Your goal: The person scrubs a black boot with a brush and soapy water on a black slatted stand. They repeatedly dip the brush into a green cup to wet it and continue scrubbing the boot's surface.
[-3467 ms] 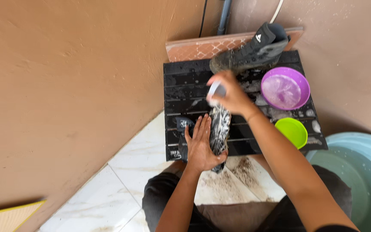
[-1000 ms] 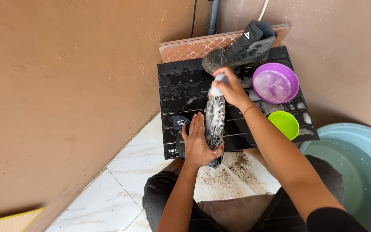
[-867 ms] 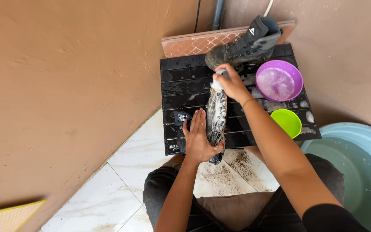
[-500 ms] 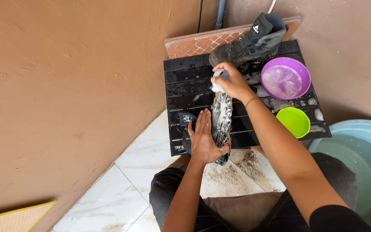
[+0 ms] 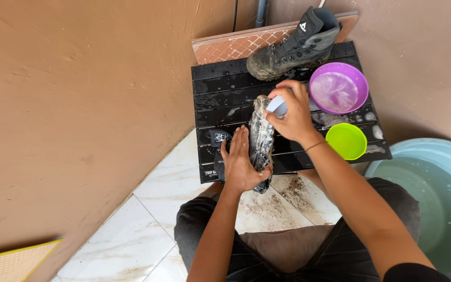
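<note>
Nearest to you, your knees are resting over the white marble floor tiles point(image 5: 147, 209), which are speckled with dirt just below the table. Your left hand point(image 5: 241, 162) is pressing flat, fingers spread, against the side of a soapy boot point(image 5: 261, 138) — it is lying sole-up along the near half of the black slatted table point(image 5: 220, 99), its heel end overhanging the front edge. Your right hand point(image 5: 291, 112) is closing around a small pale brush point(image 5: 276, 106) and holding it against the boot's far end. Beside your right wrist a lime green bowl point(image 5: 346, 141) is sitting, and beyond it a purple bowl point(image 5: 339, 87) of sudsy water. Farthest off, a second dark boot point(image 5: 293, 47) is standing at the table's back edge — a pale blue basin point(image 5: 434, 183) is waiting at your right.
</note>
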